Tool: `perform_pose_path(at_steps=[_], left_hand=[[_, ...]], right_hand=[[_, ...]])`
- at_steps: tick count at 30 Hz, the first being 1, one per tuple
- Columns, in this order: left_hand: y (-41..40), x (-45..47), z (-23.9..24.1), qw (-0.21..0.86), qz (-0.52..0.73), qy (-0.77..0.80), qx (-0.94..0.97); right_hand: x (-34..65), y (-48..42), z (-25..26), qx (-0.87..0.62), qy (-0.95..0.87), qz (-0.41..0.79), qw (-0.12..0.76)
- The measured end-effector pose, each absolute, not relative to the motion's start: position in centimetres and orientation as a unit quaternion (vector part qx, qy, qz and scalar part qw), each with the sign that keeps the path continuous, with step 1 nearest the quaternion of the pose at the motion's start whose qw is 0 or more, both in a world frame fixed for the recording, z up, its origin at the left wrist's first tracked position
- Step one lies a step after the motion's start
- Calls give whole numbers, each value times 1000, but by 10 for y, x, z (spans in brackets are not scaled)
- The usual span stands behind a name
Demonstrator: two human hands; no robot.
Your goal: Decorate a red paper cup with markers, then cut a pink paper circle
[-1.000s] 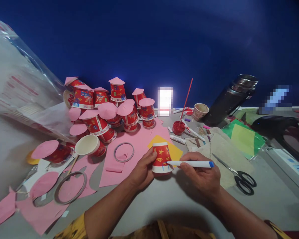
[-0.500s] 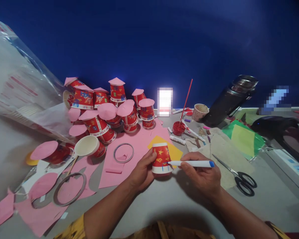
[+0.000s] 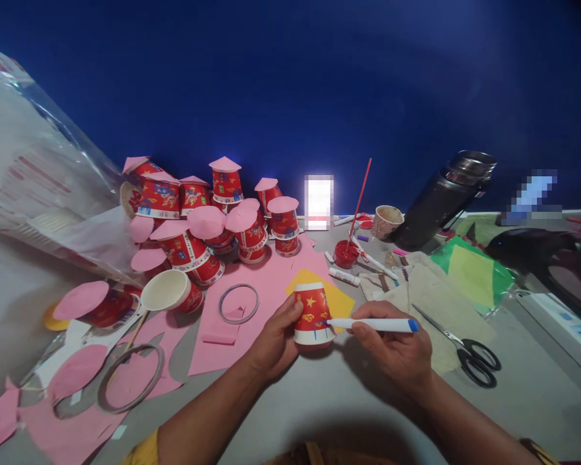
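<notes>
An upside-down red paper cup (image 3: 312, 313) with yellow stars stands on the grey table, partly over a yellow sheet (image 3: 341, 298). My left hand (image 3: 275, 339) is wrapped round its left side. My right hand (image 3: 392, 342) pinches a white marker (image 3: 372, 324) with a blue cap end, held level, its tip touching the cup's lower right wall where blue strokes show.
A heap of red cups with pink paper lids (image 3: 213, 216) sits at the back left on pink sheets (image 3: 252, 303). Metal rings (image 3: 239, 303), a red paint pot with brush (image 3: 346, 252), black scissors (image 3: 469, 355), a dark flask (image 3: 440, 197) and a plastic bag (image 3: 39, 187) lie around.
The marker tip has stayed on the cup's lower wall and more blue strokes show there. Both hands and the cup have barely shifted; the view dropped slightly.
</notes>
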State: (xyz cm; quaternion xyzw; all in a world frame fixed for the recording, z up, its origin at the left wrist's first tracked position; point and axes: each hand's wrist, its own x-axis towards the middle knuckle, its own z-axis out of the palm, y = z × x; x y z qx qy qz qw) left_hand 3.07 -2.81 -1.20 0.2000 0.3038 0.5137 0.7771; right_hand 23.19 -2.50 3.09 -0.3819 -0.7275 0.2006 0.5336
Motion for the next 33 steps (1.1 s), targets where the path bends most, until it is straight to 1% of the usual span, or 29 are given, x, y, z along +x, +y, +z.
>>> perform_pose_path(at_steps=[27,33], left_hand=[[-28,32,-16,778,512,286,223],[-28,31,-16,779,512,284,223]], right_hand=[[231,-25,31,-347,-743,207,534],[232,-25,28,-364,-730,204,541]])
